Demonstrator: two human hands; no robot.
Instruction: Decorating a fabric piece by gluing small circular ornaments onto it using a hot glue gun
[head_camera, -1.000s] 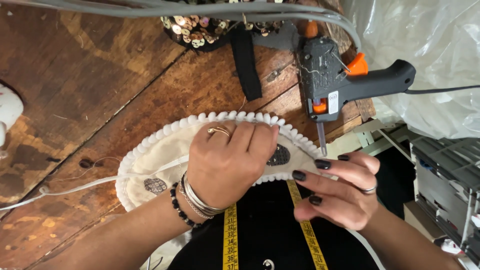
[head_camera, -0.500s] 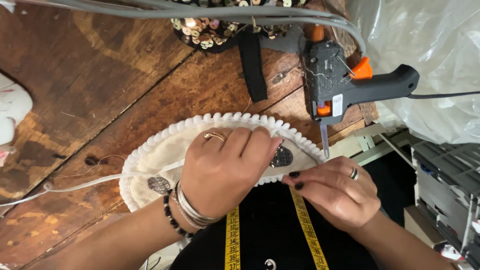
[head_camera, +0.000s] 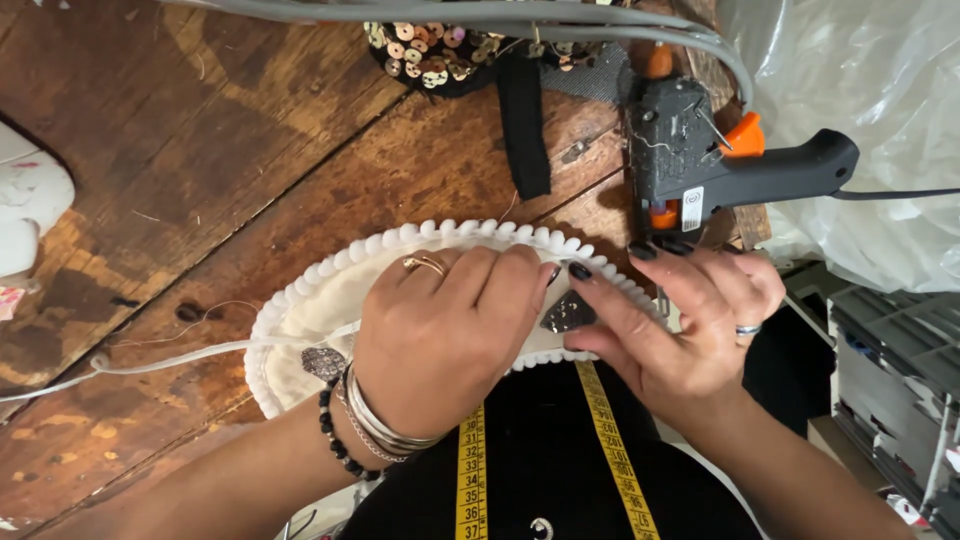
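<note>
Worn, scratched wooden tabletop (head_camera: 200, 150) fills the view, its right edge dropping off beside crumpled clear plastic sheeting (head_camera: 860, 90). A cream fabric crescent piece (head_camera: 320, 300), trimmed with small white pom-poms, lies at the near edge, touching the person's dark clothing, over which a yellow measuring tape (head_camera: 470, 470) hangs. A black glue gun (head_camera: 720, 170) rests near the right edge, just beyond the piece.

The left hand (head_camera: 440, 330) lies palm-down, fingers curled and pressing the fabric. The right hand (head_camera: 680, 320), which a second ago lay lower and flatter, has lifted toward the gun; its fingers are spread, one fingertip touching a dark faceted stone (head_camera: 568, 312) on the fabric. Judged: the stone is being seated.

Open tabletop lies left and ahead; a sequinned dark item (head_camera: 440, 50) sits at the far edge.
</note>
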